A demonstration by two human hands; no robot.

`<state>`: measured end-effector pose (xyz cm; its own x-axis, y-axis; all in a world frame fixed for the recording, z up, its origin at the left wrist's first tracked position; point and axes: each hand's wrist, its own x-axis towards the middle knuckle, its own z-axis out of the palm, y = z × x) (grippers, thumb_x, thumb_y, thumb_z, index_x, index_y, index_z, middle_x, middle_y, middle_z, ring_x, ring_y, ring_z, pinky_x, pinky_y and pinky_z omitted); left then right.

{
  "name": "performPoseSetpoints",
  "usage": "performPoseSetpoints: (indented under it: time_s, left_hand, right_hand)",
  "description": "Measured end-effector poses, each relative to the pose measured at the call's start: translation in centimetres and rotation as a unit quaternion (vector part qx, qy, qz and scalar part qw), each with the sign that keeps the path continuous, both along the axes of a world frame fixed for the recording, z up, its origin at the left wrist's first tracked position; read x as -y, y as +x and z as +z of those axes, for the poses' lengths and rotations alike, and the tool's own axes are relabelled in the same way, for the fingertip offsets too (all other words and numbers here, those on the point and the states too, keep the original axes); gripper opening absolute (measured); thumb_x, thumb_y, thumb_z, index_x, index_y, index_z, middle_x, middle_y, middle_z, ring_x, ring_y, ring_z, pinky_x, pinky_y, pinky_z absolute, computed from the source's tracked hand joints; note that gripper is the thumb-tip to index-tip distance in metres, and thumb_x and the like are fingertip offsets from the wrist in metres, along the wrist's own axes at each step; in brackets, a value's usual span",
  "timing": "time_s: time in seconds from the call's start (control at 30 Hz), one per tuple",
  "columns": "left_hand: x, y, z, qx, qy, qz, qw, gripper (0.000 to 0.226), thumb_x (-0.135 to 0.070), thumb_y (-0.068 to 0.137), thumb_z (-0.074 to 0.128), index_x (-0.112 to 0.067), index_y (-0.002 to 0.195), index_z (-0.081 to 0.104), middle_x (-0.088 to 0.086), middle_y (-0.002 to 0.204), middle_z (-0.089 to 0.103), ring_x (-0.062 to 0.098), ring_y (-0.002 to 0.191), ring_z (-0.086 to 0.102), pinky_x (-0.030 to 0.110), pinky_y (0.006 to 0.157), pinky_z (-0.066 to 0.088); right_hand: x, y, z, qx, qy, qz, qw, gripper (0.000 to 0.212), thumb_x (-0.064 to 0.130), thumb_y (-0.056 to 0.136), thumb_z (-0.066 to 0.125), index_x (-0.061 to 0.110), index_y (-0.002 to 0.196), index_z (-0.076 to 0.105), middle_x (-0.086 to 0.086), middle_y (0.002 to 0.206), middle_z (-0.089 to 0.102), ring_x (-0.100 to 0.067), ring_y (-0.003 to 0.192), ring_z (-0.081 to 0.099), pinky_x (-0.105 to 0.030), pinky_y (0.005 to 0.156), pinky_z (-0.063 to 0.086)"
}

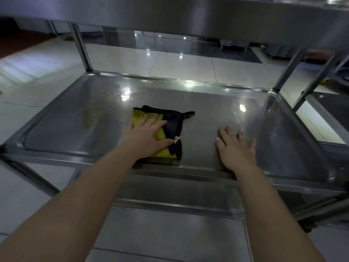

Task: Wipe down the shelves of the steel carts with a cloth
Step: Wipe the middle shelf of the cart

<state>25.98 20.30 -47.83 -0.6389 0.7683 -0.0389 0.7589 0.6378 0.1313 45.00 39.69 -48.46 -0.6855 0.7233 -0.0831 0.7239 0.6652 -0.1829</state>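
The steel cart [188, 205] fills the view, and its middle shelf [217, 110], a shallow tray with a raised rim, is the surface being wiped; everything below is placed against that shelf. The top shelf [188, 14] hangs low over it, so a head or forearm raised carelessly could knock its edge. A lower shelf [170, 190] shows beneath the near rim, not yet reached by the cloth. The middle shelf gleams with bright streaks near its far rim, which look like damp; if they are, a palm leaning on the steel could slide and the cart, should it stand on wheels, could roll away under the push, though no wheels are visible. The left hand [146, 136] lies spread flat, fingers wide, pressing the cloth [170, 127] down just inside the shelf's near rim, left of centre. The right hand [235, 146] is also spread wide and holds nothing, resting palm down on bare steel near the same rim, right of centre, well apart from the cloth. The cloth is folded, yellow and black, with a small loop sticking out toward the shelf's far side; pressed only by a flat palm, it could bunch or unfold mid-stroke, and the loop could snag in a corner. The rounded corners could easily be skipped.
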Motion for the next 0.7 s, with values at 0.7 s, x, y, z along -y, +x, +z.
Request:
performPoseSetpoints:
  time_s: [0.7]
  left_hand:
    - [6.7,-4.9,-0.6,-0.016,0.010,0.046,0.999,0.065,-0.076,0.085,0.020,-0.058,0.146,0.006,-0.010,0.163,-0.004,0.026,0.149,-0.008,0.066,0.112,-0.006]
  right_hand:
    - [11.7,-13.5,-1.2,-0.036,0.037,0.120,0.991,0.049,0.038,0.105,0.018,0.030,0.153,0.017,0.012,0.162,0.013,-0.024,0.149,0.007,-0.059,0.117,0.006]
